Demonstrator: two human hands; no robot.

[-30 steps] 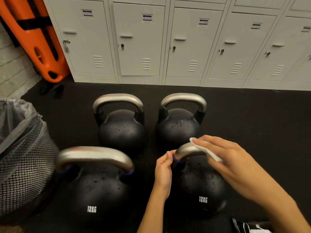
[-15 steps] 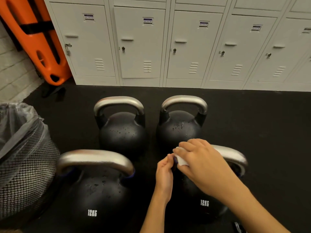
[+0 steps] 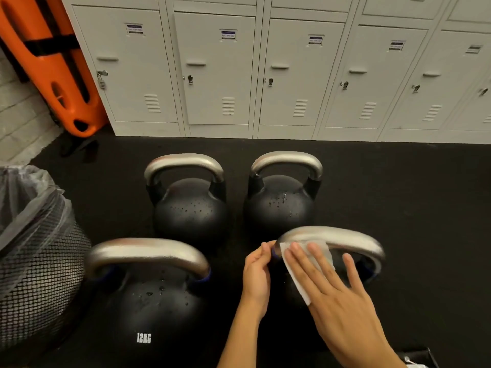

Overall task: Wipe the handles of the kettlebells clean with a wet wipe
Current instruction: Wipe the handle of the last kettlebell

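Note:
Four black kettlebells with steel handles stand on the black floor. The near right kettlebell (image 3: 353,241) has a white wet wipe (image 3: 328,257) draped over the left part of its handle. My right hand (image 3: 334,296) lies flat on the wipe with its fingers spread, pressing it against the handle. My left hand (image 3: 256,274) pinches the left end of that same handle. The near left kettlebell (image 3: 148,309), marked 12KG, the far left kettlebell (image 3: 190,211) and the far right kettlebell (image 3: 279,205) stand untouched, with water drops on their bodies.
A black mesh bin (image 3: 39,261) lined with a clear bag stands at the left. Grey lockers (image 3: 292,75) run along the back. An orange board (image 3: 47,62) leans in the far left corner. A dark item (image 3: 417,357) shows at the bottom right edge.
My right hand slid the wipe along the near right handle toward its left end, then flattened out with the fingers spread. My left hand stayed at the handle's left end.

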